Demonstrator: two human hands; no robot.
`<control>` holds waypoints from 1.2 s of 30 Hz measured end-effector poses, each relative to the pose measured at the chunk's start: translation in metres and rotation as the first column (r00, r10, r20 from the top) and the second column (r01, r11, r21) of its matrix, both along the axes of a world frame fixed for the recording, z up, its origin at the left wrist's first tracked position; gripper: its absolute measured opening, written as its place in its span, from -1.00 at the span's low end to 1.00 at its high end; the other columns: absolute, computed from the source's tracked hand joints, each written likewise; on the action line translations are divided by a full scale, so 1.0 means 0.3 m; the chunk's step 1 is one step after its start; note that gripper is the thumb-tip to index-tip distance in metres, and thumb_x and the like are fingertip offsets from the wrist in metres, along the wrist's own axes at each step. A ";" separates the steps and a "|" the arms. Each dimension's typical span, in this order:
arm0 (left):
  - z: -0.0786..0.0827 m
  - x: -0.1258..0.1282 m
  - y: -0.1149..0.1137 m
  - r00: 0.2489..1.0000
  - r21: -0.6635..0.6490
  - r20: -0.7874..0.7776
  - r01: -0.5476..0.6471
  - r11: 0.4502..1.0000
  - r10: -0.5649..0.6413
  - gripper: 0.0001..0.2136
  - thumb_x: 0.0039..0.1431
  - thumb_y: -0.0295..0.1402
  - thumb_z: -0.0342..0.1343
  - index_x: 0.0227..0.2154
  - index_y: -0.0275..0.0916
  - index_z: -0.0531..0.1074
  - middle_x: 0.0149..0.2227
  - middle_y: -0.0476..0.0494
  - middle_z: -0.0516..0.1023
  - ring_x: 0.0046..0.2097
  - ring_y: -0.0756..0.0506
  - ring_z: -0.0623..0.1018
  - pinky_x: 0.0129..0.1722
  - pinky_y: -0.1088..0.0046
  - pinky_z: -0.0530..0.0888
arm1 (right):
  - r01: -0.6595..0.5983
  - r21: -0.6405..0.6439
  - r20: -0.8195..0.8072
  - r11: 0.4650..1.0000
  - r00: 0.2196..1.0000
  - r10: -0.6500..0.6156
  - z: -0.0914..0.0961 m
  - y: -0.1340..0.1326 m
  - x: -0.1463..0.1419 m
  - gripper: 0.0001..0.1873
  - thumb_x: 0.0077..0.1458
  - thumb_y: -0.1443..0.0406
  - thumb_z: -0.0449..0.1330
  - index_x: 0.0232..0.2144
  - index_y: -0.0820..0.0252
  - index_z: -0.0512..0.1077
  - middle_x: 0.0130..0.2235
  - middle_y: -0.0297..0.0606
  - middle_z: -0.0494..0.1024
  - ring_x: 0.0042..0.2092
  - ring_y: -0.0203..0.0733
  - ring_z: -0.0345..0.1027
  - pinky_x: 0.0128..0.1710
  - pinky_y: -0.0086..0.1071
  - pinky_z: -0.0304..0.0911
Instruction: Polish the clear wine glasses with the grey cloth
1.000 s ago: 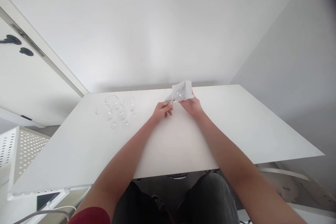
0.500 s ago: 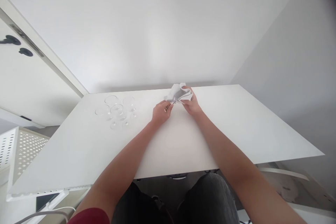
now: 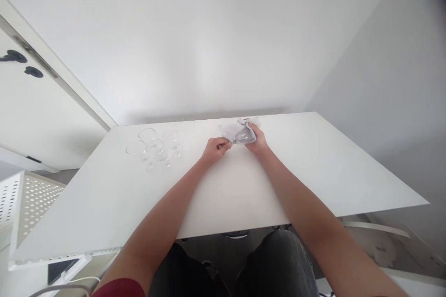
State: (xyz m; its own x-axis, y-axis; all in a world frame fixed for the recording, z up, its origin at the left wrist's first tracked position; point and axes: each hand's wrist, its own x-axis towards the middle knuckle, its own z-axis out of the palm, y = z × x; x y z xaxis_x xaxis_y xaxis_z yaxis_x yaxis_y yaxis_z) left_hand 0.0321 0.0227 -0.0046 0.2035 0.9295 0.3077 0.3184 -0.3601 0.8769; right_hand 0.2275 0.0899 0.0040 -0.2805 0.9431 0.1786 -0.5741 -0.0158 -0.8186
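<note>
A clear wine glass (image 3: 245, 136) lies tilted on its side between my hands, its bowl toward the right and its stem toward the left. My left hand (image 3: 215, 149) is closed round the stem and foot end. A white cloth (image 3: 230, 129) drapes behind the bowl and around its right end. My right hand (image 3: 258, 140) grips that cloth against the bowl's rim, with the thumb and fingers partly covered by its folds. Both hands are over the back middle of the white table (image 3: 233, 195).
Several clear stemmed glasses (image 3: 154, 146) stand upright in a cluster on the table's left part. A white perforated holder or basket (image 3: 40, 195) is beyond the left edge. The wall (image 3: 202, 46) rises right behind the table, and a door (image 3: 31, 97) is at the far left.
The glass has turned, so more of its bowl shows, and the cloth has spread out behind it. My right hand has shifted slightly right and down.
</note>
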 end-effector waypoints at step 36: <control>-0.012 0.022 -0.004 0.972 0.206 -0.145 -0.152 0.967 0.184 -0.68 0.26 -0.20 0.08 -0.56 -0.24 0.38 -0.51 -0.04 0.39 -0.44 -0.01 0.33 -0.37 0.40 0.28 | -0.106 0.050 0.179 0.993 0.979 0.096 -0.010 -0.005 0.016 -0.56 0.01 0.08 0.38 -0.06 0.06 0.51 -0.17 -0.26 0.62 -0.19 -0.09 0.51 -0.18 -0.23 0.42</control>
